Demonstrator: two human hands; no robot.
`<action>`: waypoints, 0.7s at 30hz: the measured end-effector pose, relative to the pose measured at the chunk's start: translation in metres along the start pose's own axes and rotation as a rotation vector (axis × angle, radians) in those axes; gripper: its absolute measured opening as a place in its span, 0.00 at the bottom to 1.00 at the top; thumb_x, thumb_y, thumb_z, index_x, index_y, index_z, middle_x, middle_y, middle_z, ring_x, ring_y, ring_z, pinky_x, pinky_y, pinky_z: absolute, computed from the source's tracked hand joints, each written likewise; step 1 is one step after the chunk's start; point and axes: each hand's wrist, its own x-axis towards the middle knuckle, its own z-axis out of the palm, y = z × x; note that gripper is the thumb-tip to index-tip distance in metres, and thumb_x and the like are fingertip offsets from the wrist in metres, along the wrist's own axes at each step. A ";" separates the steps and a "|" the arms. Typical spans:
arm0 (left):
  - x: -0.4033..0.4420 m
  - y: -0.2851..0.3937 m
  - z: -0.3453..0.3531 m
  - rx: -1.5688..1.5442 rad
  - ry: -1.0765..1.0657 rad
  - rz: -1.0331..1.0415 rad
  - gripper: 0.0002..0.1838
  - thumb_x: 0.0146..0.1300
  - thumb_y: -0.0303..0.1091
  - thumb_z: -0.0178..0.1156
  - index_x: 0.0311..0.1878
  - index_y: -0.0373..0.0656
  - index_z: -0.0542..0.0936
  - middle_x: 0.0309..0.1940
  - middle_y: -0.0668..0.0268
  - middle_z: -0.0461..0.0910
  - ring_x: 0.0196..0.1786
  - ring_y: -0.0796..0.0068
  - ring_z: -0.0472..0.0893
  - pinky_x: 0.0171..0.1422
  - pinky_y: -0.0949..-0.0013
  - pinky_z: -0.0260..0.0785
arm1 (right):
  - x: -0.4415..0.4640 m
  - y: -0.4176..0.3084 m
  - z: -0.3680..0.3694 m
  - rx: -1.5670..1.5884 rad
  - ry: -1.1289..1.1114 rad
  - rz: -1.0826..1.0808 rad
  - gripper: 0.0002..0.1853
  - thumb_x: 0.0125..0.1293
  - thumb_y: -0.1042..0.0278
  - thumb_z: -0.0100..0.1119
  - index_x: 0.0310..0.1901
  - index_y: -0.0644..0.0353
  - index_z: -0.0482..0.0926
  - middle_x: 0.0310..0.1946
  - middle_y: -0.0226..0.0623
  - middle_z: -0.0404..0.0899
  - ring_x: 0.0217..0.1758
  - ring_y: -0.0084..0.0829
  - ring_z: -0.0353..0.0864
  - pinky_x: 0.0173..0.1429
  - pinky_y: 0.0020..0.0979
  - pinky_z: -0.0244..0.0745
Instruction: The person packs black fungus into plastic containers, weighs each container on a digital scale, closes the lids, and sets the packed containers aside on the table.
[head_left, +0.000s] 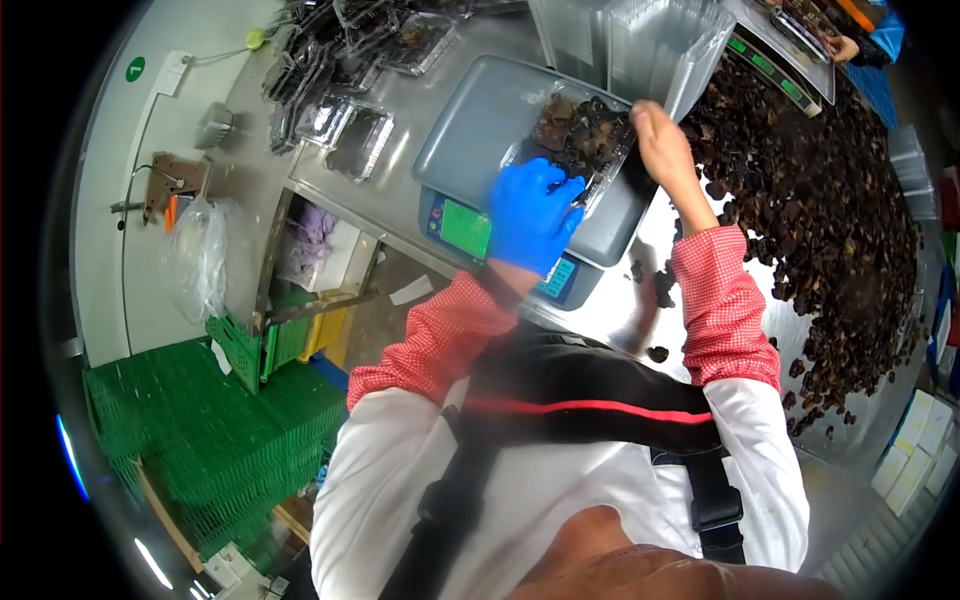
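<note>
A clear plastic box (606, 183) filled with dark, leafy wood ear mushrooms (578, 135) rests in a grey tray (470, 118) on a digital scale (450, 225). My left hand (535, 212), in a blue glove, is curled over the near end of the box, its fingertips against the mushrooms. At the far right corner, my bare right hand (665, 150) has its fingers closed at the box's rim; its fingertips are partly hidden. The scale's green display and blue keypad show beside and below my left hand.
Loose mushrooms (810, 230) heap across the table at right. Stacked clear boxes (665, 50) stand behind the tray; filled boxes (360, 50) pile up at back left. Another person's hand (843, 48) is near a second scale (770, 70). Green crates (230, 440) stand at lower left.
</note>
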 end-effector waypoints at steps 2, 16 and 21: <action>-0.004 -0.008 0.000 -0.103 -0.032 -0.113 0.16 0.55 0.31 0.69 0.48 0.45 0.82 0.42 0.61 0.77 0.46 0.65 0.79 0.48 0.61 0.72 | -0.003 -0.002 0.000 0.022 -0.099 0.105 0.17 0.74 0.56 0.46 0.48 0.63 0.77 0.38 0.50 0.84 0.46 0.52 0.82 0.51 0.44 0.75; -0.024 -0.092 0.013 -1.375 -0.407 -1.228 0.10 0.68 0.38 0.57 0.44 0.46 0.84 0.39 0.71 0.86 0.38 0.83 0.81 0.30 0.79 0.61 | -0.019 -0.011 -0.002 0.735 -0.298 0.428 0.13 0.72 0.62 0.52 0.28 0.52 0.68 0.17 0.19 0.62 0.16 0.14 0.57 0.19 0.22 0.50; -0.018 -0.107 -0.014 -1.530 0.020 -1.265 0.09 0.63 0.37 0.60 0.34 0.43 0.85 0.21 0.72 0.71 0.20 0.84 0.65 0.23 0.78 0.54 | -0.006 -0.062 0.003 0.806 -0.396 0.392 0.12 0.75 0.59 0.52 0.32 0.52 0.69 0.21 0.19 0.62 0.17 0.13 0.57 0.19 0.19 0.49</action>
